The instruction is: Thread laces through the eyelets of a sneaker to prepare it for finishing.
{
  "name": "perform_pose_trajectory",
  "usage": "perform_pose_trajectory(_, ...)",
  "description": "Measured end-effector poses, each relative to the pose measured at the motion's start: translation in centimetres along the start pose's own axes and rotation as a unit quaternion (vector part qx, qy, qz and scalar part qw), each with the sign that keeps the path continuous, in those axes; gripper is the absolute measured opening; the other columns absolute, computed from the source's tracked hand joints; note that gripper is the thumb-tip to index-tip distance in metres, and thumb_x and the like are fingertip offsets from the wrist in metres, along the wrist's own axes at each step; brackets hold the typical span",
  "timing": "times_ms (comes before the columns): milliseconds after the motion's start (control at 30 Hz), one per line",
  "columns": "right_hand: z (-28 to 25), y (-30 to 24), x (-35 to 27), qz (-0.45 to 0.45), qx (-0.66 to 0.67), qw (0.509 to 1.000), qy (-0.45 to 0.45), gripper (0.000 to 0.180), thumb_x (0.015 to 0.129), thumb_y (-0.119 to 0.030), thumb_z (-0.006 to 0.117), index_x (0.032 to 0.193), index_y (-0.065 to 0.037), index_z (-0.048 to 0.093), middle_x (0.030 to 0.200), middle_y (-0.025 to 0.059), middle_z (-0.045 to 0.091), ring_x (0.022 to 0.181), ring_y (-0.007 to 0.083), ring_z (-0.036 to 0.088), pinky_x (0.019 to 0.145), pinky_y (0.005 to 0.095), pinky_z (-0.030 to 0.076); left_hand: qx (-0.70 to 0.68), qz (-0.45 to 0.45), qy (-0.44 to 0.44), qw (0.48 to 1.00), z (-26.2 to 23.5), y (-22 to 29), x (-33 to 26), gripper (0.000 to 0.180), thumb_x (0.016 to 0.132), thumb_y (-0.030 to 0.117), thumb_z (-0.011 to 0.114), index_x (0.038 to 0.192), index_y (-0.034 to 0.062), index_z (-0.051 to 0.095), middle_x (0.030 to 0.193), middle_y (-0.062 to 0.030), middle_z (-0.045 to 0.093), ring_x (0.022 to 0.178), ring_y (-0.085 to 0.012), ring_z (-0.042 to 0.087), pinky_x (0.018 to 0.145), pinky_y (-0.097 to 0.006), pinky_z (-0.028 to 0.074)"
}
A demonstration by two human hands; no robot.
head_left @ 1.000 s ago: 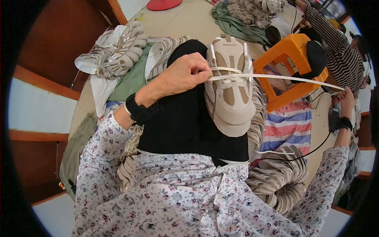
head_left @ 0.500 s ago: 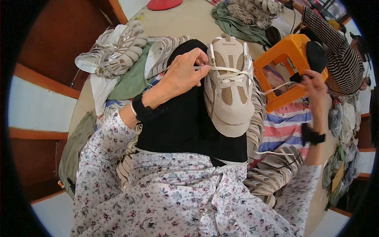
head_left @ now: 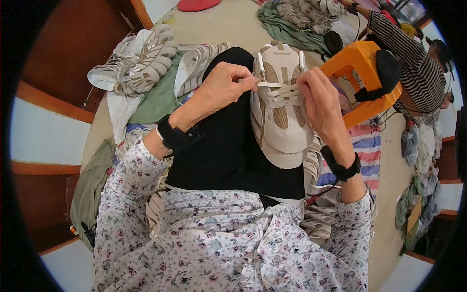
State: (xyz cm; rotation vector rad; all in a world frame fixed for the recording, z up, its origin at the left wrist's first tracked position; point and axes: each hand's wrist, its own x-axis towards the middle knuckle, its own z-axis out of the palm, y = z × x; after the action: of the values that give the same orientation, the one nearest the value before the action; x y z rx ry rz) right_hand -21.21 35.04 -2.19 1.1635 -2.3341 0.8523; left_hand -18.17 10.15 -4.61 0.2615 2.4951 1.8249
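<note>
A beige and white shoe upper [head_left: 286, 129] with mesh panels rests toe toward me on the black cloth [head_left: 214, 160] over my lap. Flat cream shoelace [head_left: 269, 84] crosses its front in several rows. From the left, my left hand [head_left: 227, 83] pinches the lace between thumb and fingertips beside the upper. My right hand [head_left: 319, 100] is closed at the upper's right edge, with its fingertips on the lace where it leaves the crossings. What lies inside the right fingers is partly hidden. Both wrists wear black straps.
Stacks of similar uppers [head_left: 151, 61] lie to the far left, with more [head_left: 318, 221] at my right. An orange plastic stool [head_left: 362, 56] stands beyond my right hand. Nearby sits another person in a striped top [head_left: 421, 63]. A striped sheet [head_left: 362, 146] covers floor on the right.
My right hand has come in from the far right, where it held a lace end stretched out, to the upper's right edge. My left hand keeps its pinch, slightly farther right.
</note>
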Motion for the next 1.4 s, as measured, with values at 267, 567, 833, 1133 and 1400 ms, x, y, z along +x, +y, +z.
perform_pose_trajectory(267, -1.2, 1.6, 1.2, 0.078, 0.033, 0.996, -0.019, 0.007, 0.084, 0.004, 0.06, 0.09, 0.001, 0.057, 0.084, 0.0136, 0.057, 0.077, 0.0293, 0.058, 0.068, 0.0356, 0.046, 0.057, 0.066, 0.053, 0.995, -0.5, -1.2, -0.2, 0.027, 0.09, 0.022, 0.066, 0.076, -0.0003, 0.07, 0.057, 0.0031, 0.05, 0.055, -0.0052, 0.041, 0.05, -0.024, 0.031)
perform_pose_trajectory(567, -1.2, -0.5, -0.5, 0.102, 0.123, 0.985, -0.068, 0.013, 0.081, 0.002, 0.068, 0.094, -0.001, 0.067, 0.087, 0.009, 0.06, 0.083, 0.0217, 0.059, 0.075, 0.0319, 0.046, -0.018, -0.015, 0.006, 1.0, -0.4, -1.1, -0.2, 0.029, 0.094, 0.028, 0.064, 0.079, 0.0046, 0.07, 0.06, 0.0059, 0.052, 0.05, -0.0022, 0.041, 0.045, -0.019, 0.031)
perform_pose_trajectory(833, -1.5, -0.8, 1.1, -0.031, -0.053, 0.994, -0.09, 0.01, 0.081, -0.002, 0.068, 0.085, 0.0, 0.06, 0.083, 0.0134, 0.056, 0.08, 0.0286, 0.059, 0.07, 0.0362, 0.046, -0.033, 0.004, -0.017, 0.999, -0.4, -1.2, -0.1, 0.03, 0.09, 0.026, 0.065, 0.077, -0.0001, 0.07, 0.057, 0.0026, 0.049, 0.051, -0.006, 0.046, 0.046, -0.022, 0.035)
perform_pose_trajectory(1133, -1.3, -0.1, 2.0, 0.066, 0.114, 0.971, -0.2, 0.013, 0.08, -0.002, 0.068, 0.083, 0.002, 0.057, 0.078, 0.0074, 0.051, 0.071, 0.019, 0.051, 0.065, 0.0329, 0.044, -0.006, 0.003, -0.009, 1.0, -0.5, -0.9, -0.1, 0.028, 0.09, 0.023, 0.063, 0.075, 0.0006, 0.069, 0.056, 0.0023, 0.05, 0.05, -0.0063, 0.046, 0.046, -0.023, 0.034)
perform_pose_trajectory(1400, -0.5, -0.1, 1.7, 0.076, 0.071, 0.989, -0.109, 0.013, 0.079, -0.001, 0.067, 0.081, 0.004, 0.056, 0.079, 0.0103, 0.054, 0.072, 0.0229, 0.056, 0.065, 0.0339, 0.044, -0.018, -0.001, -0.012, 1.0, -0.4, -0.8, -0.2, 0.029, 0.092, 0.025, 0.063, 0.077, 0.0017, 0.07, 0.057, 0.0046, 0.049, 0.05, -0.004, 0.041, 0.045, -0.022, 0.031)
